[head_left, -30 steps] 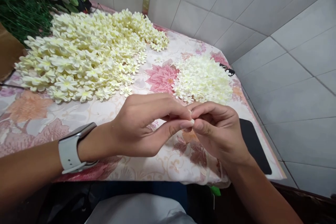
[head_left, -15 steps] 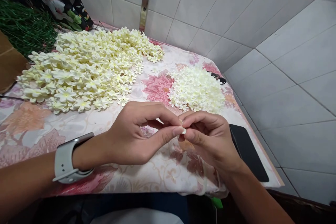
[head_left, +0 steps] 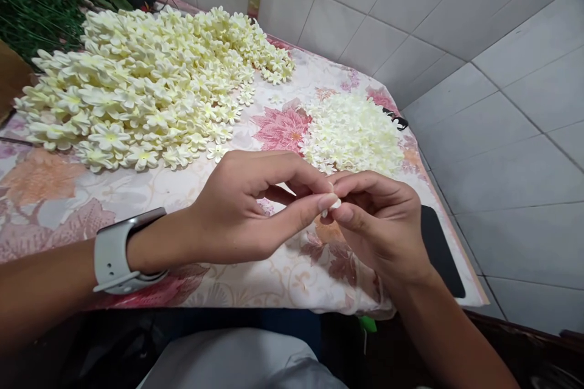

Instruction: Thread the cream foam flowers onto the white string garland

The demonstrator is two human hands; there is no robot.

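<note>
My left hand (head_left: pixel 260 206) and my right hand (head_left: pixel 378 219) meet above the front of the table, thumbs and fingertips pinched together. Between them is a small white flower (head_left: pixel 336 203), mostly hidden; only bits of its petals show. Beyond my right hand lies a low heap of small white flowers (head_left: pixel 353 134). To the far left spreads a larger pile of cream-white artificial flowers (head_left: pixel 137 97) with yellow centres. A grey-strapped watch (head_left: pixel 114 258) is on my left wrist.
A floral tablecloth (head_left: pixel 255 285) covers the table. A dark phone-like slab (head_left: pixel 440 249) lies at the right edge, beside the tiled wall (head_left: pixel 511 164). Green wiry stems (head_left: pixel 36 0) and a brown object (head_left: pixel 11 76) sit at the back left. A black item (head_left: pixel 401 123) lies behind the smaller heap.
The camera has tipped down, so the table sits higher in view. Both hands appear slightly further right and up, still pinching the small white flower together.
</note>
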